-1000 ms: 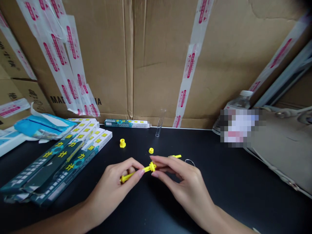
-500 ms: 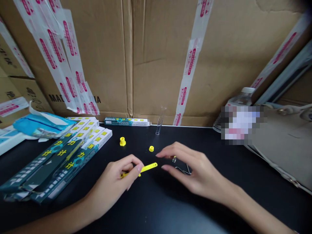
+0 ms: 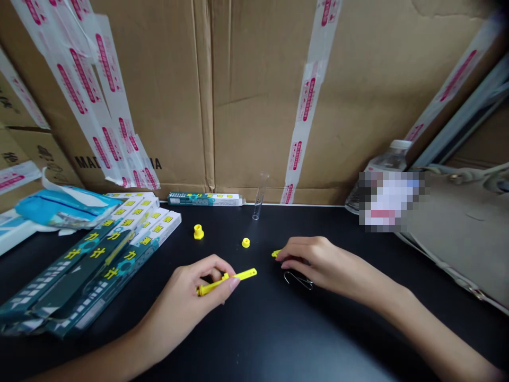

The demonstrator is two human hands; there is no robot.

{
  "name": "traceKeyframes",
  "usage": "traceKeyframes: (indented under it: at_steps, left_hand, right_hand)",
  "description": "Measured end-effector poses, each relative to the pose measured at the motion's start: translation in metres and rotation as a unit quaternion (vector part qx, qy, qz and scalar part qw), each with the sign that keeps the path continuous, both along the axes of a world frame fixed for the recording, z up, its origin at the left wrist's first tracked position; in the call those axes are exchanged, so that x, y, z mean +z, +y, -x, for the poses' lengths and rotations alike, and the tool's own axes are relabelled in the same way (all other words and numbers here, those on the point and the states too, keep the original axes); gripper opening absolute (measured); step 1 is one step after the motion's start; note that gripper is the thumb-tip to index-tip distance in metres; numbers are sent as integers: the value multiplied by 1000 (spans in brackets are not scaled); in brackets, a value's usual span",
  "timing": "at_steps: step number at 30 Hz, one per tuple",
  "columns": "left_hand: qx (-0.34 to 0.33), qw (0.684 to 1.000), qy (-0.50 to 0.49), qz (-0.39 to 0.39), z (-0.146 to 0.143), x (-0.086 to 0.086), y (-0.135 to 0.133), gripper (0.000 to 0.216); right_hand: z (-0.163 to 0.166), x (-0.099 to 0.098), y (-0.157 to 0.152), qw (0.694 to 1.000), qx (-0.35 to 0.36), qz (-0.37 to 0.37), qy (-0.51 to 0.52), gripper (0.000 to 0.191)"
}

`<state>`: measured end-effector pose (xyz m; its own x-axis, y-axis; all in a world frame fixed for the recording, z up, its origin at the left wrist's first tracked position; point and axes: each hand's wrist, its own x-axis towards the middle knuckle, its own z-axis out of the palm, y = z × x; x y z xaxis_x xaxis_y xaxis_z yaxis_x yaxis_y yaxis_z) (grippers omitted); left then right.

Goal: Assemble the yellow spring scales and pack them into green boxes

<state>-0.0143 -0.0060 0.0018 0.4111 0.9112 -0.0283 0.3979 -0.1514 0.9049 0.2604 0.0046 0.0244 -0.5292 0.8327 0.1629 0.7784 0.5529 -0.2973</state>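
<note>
In my left hand (image 3: 202,284) is a yellow plastic rod (image 3: 248,274) with small holes at its free end, pinched between thumb and fingers. My right hand (image 3: 308,257) is closed at the table, its fingertips on a small yellow piece (image 3: 275,253), mostly hidden by the fingers. Just below those fingers lies a bent metal wire hook (image 3: 298,281). Two yellow plastic caps rest beyond the hands: a larger cap (image 3: 198,232) to the left and a smaller cap (image 3: 245,243) near the middle. Behind them a clear plastic tube (image 3: 258,204) stands upright.
Several green-and-white boxes (image 3: 131,249) are stacked at left beside a blue packet (image 3: 67,207). Another such box (image 3: 204,199) lies along the back edge, against a large carton (image 3: 254,132). At right are a plastic bottle (image 3: 387,159) and a beige bag (image 3: 465,228).
My right hand has moved slightly right and closed its fingers on the small yellow piece. My left hand has tilted the rod a little, showing more of it.
</note>
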Motion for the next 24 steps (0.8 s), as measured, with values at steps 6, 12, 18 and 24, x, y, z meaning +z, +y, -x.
traceKeyframes:
  at_steps: [6, 12, 18, 24]
  left_hand:
    - [9, 1000, 19, -1, -4, 7, -3, 25]
    - [19, 1000, 0, -12, -3, 6, -3, 23]
    - [5, 1000, -14, -1, -3, 7, -5, 17]
    - [0, 1000, -12, -5, -1, 6, -4, 19]
  right_hand:
    - [0, 0, -1, 1000, -2, 8, 9, 20]
    - [-1, 7, -1, 1000, 4, -28, 14, 18]
    - [-2, 7, -1, 997, 4, -71, -8, 24]
    - [-3, 3, 0, 980, -125, -154, -26, 21]
